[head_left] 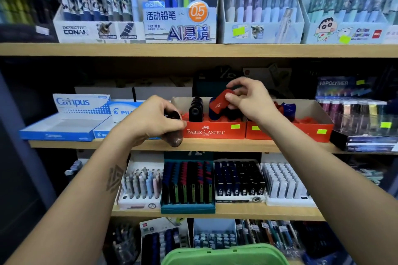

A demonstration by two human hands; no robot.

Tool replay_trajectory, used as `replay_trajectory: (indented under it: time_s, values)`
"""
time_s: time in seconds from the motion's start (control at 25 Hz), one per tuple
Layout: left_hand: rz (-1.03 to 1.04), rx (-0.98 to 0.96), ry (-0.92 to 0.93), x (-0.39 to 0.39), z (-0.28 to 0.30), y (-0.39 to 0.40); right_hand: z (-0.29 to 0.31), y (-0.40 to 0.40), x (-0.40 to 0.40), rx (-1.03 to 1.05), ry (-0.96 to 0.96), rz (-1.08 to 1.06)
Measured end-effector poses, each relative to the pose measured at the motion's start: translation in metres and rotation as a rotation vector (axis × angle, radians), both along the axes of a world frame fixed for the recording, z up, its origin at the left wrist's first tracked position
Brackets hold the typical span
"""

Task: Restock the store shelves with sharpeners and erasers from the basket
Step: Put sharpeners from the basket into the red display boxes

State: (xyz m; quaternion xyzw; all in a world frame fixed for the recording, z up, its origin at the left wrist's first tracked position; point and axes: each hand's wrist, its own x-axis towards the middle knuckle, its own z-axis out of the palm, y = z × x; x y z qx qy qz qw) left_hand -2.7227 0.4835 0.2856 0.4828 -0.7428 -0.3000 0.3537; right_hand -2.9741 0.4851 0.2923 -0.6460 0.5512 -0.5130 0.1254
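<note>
The red sharpener [221, 101] was pinched between the thumb and fingers of the right hand [249, 98], held tilted just above the left of two red Faber-Castell display trays [215, 130] on the middle shelf [237, 145]. In that tray a row of black sharpeners [196, 109] stood upright in its slots, and a blue sharpener [213, 109] sat directly under the red one, partly hidden by it. The right grip was clenched on the red sharpener.

The left hand [155, 119] was at the tray's front left corner, fingers curled around dark sharpeners [175, 139]; one dark rounded piece showed below the fist at the shelf edge and another at the top of the fist. How many it held could not be told.

The second red tray [288, 130], touching the first on its right, held another blue sharpener [289, 108] near its back. Yellow-green price stickers [235, 126] sat on the tray fronts.

To the left of the trays lay a blue-and-white Campus box [64, 122]. The top shelf carried boxes of pens and mechanical pencils [181, 23], and the shelf below the trays carried racks of pens [189, 183]. At the bottom edge of the view, the rim of a green basket [224, 255] showed between the forearms.
</note>
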Motion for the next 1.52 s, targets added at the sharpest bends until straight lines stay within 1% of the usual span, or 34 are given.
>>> replay_trajectory:
  time_s: [0.12,0.2,0.24,0.32,0.44,0.56,0.64,0.84,0.92,1.16,1.28,1.36,1.4,1.44,1.48,1.52]
  values:
    - [0.032,-0.046,-0.154,0.010,0.000,-0.002,0.008,-0.016,0.016,-0.046,-0.098,0.064]
    - [0.027,-0.020,-0.189,0.016,0.001,-0.004,0.011,-0.028,0.034,-0.059,-0.150,0.094]
    - [0.015,0.000,-0.188,0.019,0.001,-0.004,0.012,-0.035,0.043,-0.067,-0.120,0.088]
    - [0.002,0.022,-0.194,0.021,0.001,-0.004,0.013,-0.043,0.061,-0.057,0.042,0.047]
    - [0.022,-0.049,-0.290,0.022,0.000,-0.004,0.010,-0.052,0.079,-0.045,0.289,-0.011]
    - [0.021,-0.080,-0.327,0.025,-0.001,-0.008,0.008,-0.059,0.091,-0.010,0.431,-0.058]
    - [0.008,-0.070,-0.328,0.025,-0.001,-0.010,0.011,-0.062,0.095,0.005,0.458,-0.071]
    - [-0.013,-0.033,-0.285,0.024,-0.002,-0.012,0.016,-0.058,0.101,0.043,0.454,-0.045]
    - [-0.008,-0.036,-0.287,0.024,-0.003,-0.013,0.014,-0.057,0.102,0.040,0.486,-0.054]
    - [-0.010,-0.010,-0.271,0.023,-0.002,-0.014,0.015,-0.059,0.107,0.123,0.577,-0.024]
    - [-0.018,0.019,-0.213,0.025,-0.001,-0.011,0.019,-0.055,0.104,0.195,0.658,-0.010]
    - [-0.014,-0.008,-0.110,0.022,0.005,-0.004,0.019,-0.049,0.099,0.149,0.694,0.020]
    - [-0.024,-0.009,-0.001,0.019,0.009,0.000,0.018,-0.043,0.095,0.064,0.650,0.041]
    - [-0.044,-0.002,0.137,0.014,0.012,0.005,0.015,-0.033,0.090,-0.040,0.536,0.061]
    - [-0.065,0.009,0.272,0.008,0.016,0.009,0.012,-0.022,0.084,-0.122,0.377,0.080]
    - [-0.083,0.020,0.384,0.000,0.018,0.013,0.010,-0.007,0.077,-0.145,0.195,0.126]
